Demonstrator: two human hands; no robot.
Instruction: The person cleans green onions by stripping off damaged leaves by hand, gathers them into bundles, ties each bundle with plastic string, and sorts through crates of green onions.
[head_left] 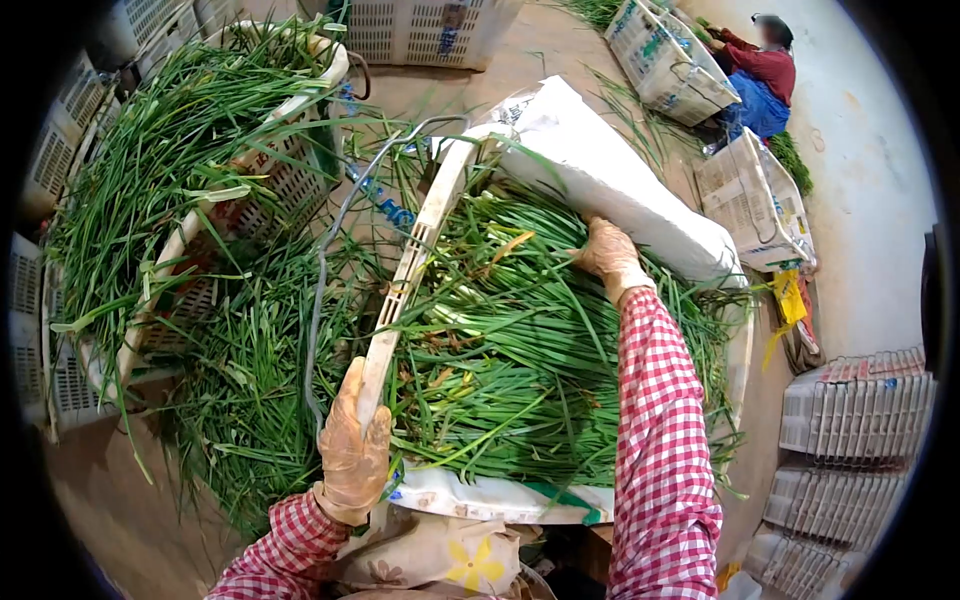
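Note:
A white plastic crate (430,232) filled with long green chives (540,330) stands in front of me. Its chives lie mostly sideways, with pale stem ends and some brown leaves at the left. My left hand (355,450), in a thin glove, wraps round the near end of the crate's left rim. Over at the far right of the pile, my gloved right hand (610,255) has its fingers curled into the chives, their tips partly hidden. A white sheet or sack (610,170) lies beside that hand, folded over the crate's far right side.
Another crate (165,285) at left overflows with loose green leaves (170,170). More leaves (260,400) cover the floor between the crates. A metal handle (325,250) arches there. Stacked crates (850,440) stand at right. A person (760,70) sits among crates at the back right.

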